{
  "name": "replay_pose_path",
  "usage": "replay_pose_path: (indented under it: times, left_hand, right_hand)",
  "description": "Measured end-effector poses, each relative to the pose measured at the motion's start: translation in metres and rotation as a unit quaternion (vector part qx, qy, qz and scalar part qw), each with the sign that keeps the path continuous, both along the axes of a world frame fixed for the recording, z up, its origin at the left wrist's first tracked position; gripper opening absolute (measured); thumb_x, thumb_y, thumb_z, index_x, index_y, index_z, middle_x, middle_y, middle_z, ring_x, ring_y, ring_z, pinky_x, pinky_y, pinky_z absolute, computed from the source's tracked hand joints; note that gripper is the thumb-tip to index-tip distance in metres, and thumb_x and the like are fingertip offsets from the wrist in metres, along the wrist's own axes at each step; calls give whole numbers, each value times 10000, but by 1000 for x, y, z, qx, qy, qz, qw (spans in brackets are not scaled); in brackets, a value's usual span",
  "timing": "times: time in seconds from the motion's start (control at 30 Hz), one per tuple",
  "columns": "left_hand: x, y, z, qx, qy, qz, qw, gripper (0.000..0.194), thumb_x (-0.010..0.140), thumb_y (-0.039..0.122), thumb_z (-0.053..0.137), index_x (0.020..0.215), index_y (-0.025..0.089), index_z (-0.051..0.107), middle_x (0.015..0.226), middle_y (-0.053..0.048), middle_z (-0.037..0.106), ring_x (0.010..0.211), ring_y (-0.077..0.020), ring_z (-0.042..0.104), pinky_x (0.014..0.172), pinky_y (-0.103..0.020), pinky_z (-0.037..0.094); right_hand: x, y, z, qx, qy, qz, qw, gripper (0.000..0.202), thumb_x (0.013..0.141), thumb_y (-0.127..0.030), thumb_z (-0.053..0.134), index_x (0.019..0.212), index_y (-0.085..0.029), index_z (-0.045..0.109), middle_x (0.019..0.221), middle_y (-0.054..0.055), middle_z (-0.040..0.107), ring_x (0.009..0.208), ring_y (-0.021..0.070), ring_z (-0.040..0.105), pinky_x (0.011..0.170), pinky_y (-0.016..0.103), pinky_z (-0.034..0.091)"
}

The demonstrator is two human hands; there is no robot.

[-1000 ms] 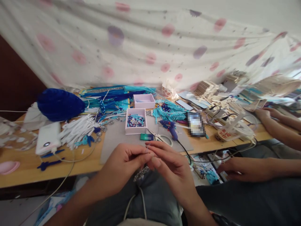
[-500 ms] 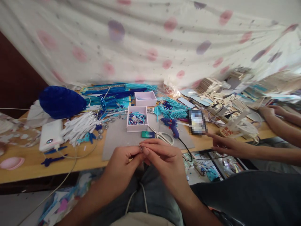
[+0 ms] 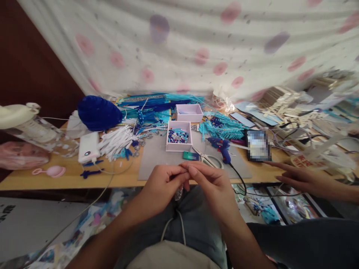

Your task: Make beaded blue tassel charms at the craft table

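Note:
Close together over my lap, just in front of the table edge, my left hand and my right hand pinch with fingertips meeting. Below the fingers hangs a small, sparkling silvery beaded piece; its upper part is hidden in both pinches. Beyond the hands, on a grey mat, lie scissors, a green and blue small box and a blue glue gun. A white box of blue, white and dark beads stands behind them.
White stems, a white power bank and a blue fuzzy mound are at left. Turquoise fuzzy stems lie behind the glue gun. Another person's hand points at a phone. Cables cross the table edge.
My view has turned left, so the table's things sit further right and a bottle shows at left. Both hands stay pinched together; the silvery piece below them is now plainer to see.

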State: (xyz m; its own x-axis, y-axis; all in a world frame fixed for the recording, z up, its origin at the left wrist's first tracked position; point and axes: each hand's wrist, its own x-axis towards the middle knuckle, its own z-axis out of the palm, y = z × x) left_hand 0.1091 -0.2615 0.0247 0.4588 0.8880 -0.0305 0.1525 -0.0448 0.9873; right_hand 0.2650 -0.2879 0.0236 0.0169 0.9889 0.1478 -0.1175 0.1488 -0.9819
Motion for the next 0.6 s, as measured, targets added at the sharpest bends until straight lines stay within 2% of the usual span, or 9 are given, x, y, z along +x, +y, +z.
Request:
replay_pose_path:
  times: [0.07,0.2,0.27,0.43,0.6]
  left_hand:
    - [-2,2,-1,-10,-9,-4,1000,405,911,447,608,653,141,675,614,-7,601,618,-124,506,604,-235,368]
    - [-5,8,-2,-28,-24,-21,999,432,894,487,622,656,133,691,586,-10,589,584,-118,474,569,-235,346]
    - [-5,9,-2,-30,-35,-23,999,435,888,494,625,658,131,693,588,-9,587,584,-114,469,571,-233,348]
    - [-5,12,-3,-13,-32,-14,999,389,893,449,632,677,132,698,642,-13,628,629,-121,515,602,-227,379]
    - [-6,17,0,-4,-50,-13,999,338,875,421,653,726,130,741,677,-28,664,645,-131,546,614,-236,410]
  right_hand:
    - [0,1,1,9,-10,8,1000,132,876,-279,722,953,-300,827,958,31,777,864,171,704,739,251,580]
    - [-1,4,3,18,-12,20,1000,152,850,-239,736,951,-312,824,959,22,779,767,153,705,658,241,581]
    - [-1,6,4,25,-28,22,999,166,839,-218,743,944,-318,824,947,18,781,790,156,712,680,243,585]
    - [-3,13,5,54,-70,-12,996,192,803,-160,761,884,-321,828,931,9,786,875,161,721,791,257,580]
    - [-5,21,11,51,-64,-18,997,116,808,-187,765,814,-286,827,873,8,784,821,162,713,737,263,573]
